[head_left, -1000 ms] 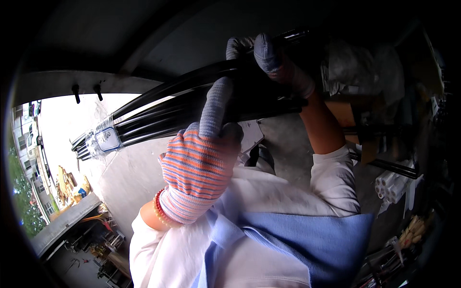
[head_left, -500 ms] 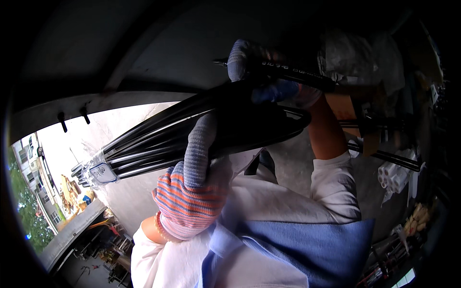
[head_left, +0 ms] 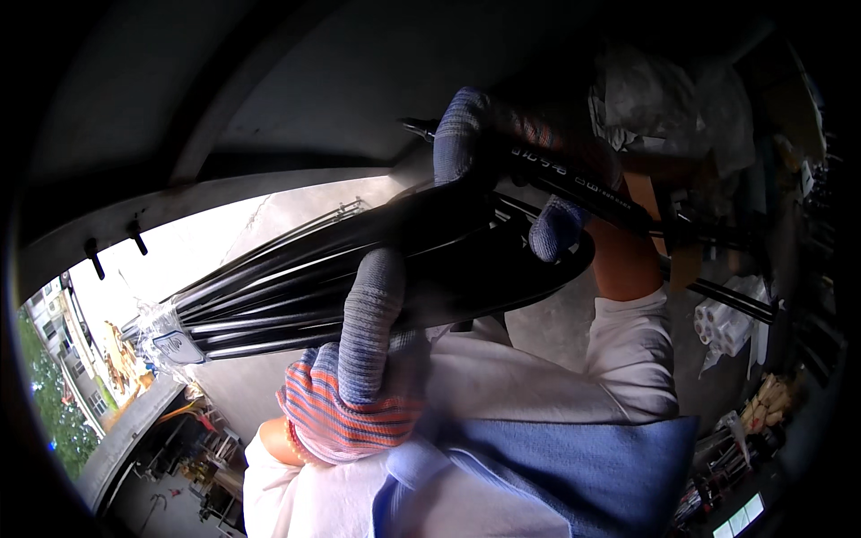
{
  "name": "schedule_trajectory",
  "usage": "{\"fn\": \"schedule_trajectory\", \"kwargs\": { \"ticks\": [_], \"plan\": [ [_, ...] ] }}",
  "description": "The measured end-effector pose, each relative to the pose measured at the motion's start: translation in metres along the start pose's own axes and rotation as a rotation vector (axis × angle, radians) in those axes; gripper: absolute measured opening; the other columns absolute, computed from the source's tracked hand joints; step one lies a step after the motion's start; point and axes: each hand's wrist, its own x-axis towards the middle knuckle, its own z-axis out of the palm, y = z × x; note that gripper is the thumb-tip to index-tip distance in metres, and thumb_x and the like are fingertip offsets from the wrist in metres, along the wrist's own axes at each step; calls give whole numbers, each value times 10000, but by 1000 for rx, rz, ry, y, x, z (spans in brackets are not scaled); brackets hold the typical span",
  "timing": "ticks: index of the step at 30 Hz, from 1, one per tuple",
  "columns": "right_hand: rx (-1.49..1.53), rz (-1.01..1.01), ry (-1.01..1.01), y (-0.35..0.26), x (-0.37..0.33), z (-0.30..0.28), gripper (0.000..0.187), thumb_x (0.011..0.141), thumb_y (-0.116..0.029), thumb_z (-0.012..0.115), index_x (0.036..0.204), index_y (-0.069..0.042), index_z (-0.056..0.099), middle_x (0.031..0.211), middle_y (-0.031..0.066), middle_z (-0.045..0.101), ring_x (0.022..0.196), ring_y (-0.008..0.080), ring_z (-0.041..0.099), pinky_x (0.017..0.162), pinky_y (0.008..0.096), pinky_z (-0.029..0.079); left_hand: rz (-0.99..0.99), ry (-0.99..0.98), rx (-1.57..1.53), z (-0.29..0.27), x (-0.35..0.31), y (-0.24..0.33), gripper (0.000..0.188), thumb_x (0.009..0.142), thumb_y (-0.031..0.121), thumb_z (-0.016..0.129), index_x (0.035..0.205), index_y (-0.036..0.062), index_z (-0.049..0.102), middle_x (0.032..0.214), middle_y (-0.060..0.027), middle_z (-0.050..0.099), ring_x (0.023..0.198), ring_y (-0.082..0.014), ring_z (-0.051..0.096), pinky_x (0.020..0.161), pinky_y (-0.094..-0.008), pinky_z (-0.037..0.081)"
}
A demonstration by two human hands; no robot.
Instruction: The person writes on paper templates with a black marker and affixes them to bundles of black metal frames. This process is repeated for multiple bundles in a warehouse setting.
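The bundle (head_left: 448, 260) of glossy black strands was found held off the floor in front of the person's body; whether the strands were tubes or cables could not be told. The left hand (head_left: 354, 386), gloved, was closed on its near side about midway along, thumb laid across the top. That central grip appeared chosen to balance the load. The fingers beneath were hidden.

Clear wrap (head_left: 161, 318) bound the left end, apparently to stop the ends spreading; a pale label (head_left: 177, 347) lay against it, facing up where it could be read.

The right hand (head_left: 560, 139), also gloved, was at the far right, its fingers curled around a dark stick (head_left: 583, 186) with pale print. Its thumb stood apart from the fingers, over the right part of the bundle; contact there could not be confirmed. The curl seemed to keep the stick above the strands.

The bundle's long axis ran left to right, the wrapped end pointing left and slightly near, the right end rounding off beside the right forearm. The strands fanned wider away from the wrap. The stick lay aslant to them, its narrow tip pointing left and far, its other end right and near.
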Motion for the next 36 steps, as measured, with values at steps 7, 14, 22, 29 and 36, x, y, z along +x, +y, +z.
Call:
{"fn": "schedule_trajectory", "kwargs": {
  "ticks": [7,14,22,29,36],
  "plan": [
    [-12,23,-62,-2,-2,-12,301,702,-146,661,946,-26,529,790,44,568,682,91,534,600,193,438,133,-152,-61,-6,9,0,562,645,23,559,1193,29,438,908,-190,595,635,-259,617,536,-302,479],
    [-18,70,-165,11,0,-29,265,728,-134,628,949,-17,542,753,58,578,614,95,533,543,190,439,250,-273,-43,-9,8,-1,553,642,38,572,1183,39,456,901,-184,596,651,-264,616,544,-310,477],
    [-32,182,-390,63,26,-63,230,757,-121,590,954,-7,556,710,74,591,536,99,532,479,188,439,189,-216,-61,-1,8,11,489,648,24,594,1124,6,485,929,-184,588,738,-290,611,646,-325,479],
    [46,294,-540,100,47,-77,208,782,-109,556,958,2,569,673,88,601,468,102,531,423,186,440,137,-142,-176,4,-12,4,393,688,-21,603,1068,-29,500,935,-192,579,797,-299,600,729,-331,467],
    [-18,215,-442,83,34,-66,196,790,-110,543,946,1,581,667,101,605,447,114,530,413,197,442,-50,-291,-319,-8,-16,8,335,665,16,642,986,-18,554,977,-191,555,825,-299,593,755,-340,465]
  ]
}}
